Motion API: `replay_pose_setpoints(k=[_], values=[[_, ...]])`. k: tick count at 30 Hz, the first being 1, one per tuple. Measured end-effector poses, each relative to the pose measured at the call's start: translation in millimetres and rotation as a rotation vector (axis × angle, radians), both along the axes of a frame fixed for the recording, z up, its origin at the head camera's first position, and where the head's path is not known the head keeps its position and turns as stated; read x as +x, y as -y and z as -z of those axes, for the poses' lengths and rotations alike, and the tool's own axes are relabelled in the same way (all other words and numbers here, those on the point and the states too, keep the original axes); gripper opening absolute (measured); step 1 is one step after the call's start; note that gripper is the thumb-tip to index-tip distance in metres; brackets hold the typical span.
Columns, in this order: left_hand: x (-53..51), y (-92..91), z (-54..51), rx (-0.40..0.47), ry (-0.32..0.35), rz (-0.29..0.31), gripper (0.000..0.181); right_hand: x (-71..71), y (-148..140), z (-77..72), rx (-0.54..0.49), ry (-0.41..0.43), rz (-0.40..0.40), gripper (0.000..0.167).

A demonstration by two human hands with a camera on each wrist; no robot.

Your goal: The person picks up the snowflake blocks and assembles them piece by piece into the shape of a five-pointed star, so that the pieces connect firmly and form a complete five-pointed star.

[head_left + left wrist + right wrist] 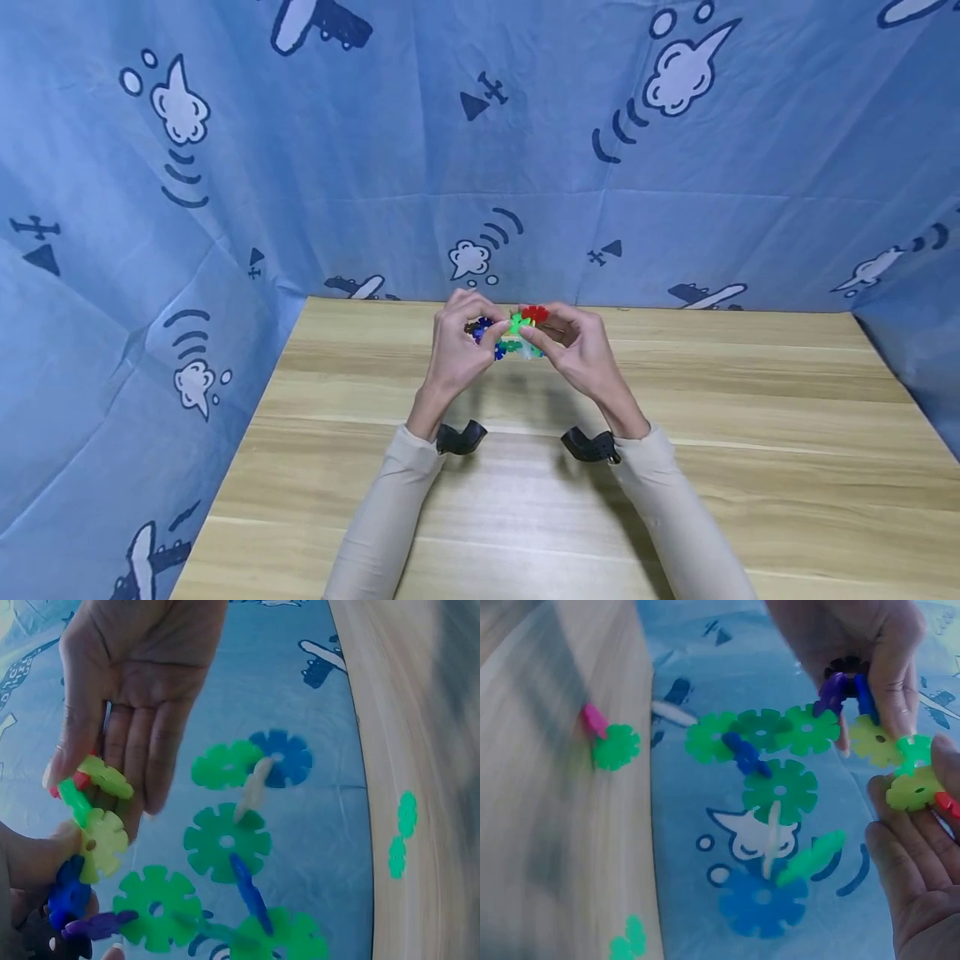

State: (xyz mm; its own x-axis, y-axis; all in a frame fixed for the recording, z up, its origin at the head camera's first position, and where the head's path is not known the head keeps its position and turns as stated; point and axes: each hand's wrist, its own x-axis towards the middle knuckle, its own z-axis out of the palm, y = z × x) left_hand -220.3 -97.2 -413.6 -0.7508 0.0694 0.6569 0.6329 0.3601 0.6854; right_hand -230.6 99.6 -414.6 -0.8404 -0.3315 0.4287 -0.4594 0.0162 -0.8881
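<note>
Both hands hold one linked chain of notched, flower-shaped plastic discs above the far part of the table. In the head view my left hand (459, 346) pinches its left part, by a blue disc (481, 330). My right hand (588, 354) pinches around a light green disc (517, 323), with a red disc (535, 314) beside its fingers. A yellow disc (105, 844) shows between the hands in the left wrist view. From the left hand's side hang a purple disc (101, 925) and green discs (157, 907). A blue disc (763, 904) ends one branch.
The wooden table (750, 400) meets a patterned blue curtain (525, 150) at its back edge. Against the table appear a green disc (616, 748) with a pink one (595, 720), and green pieces (403, 832). Black wrist mounts (461, 437) jut inward.
</note>
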Motion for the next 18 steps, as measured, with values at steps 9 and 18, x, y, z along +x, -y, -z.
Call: replay_pose_setpoints(k=[9,18], values=[[-0.2,1.5,-0.3,-0.008,-0.006,0.033,0.009,0.0,-0.7,-1.1,0.009,0.024,-0.016,0.022],[1.8,2.1,-2.0,0.010,0.086,0.022,0.008,-0.4,-4.3,-4.4,0.096,0.026,0.005,0.026]])
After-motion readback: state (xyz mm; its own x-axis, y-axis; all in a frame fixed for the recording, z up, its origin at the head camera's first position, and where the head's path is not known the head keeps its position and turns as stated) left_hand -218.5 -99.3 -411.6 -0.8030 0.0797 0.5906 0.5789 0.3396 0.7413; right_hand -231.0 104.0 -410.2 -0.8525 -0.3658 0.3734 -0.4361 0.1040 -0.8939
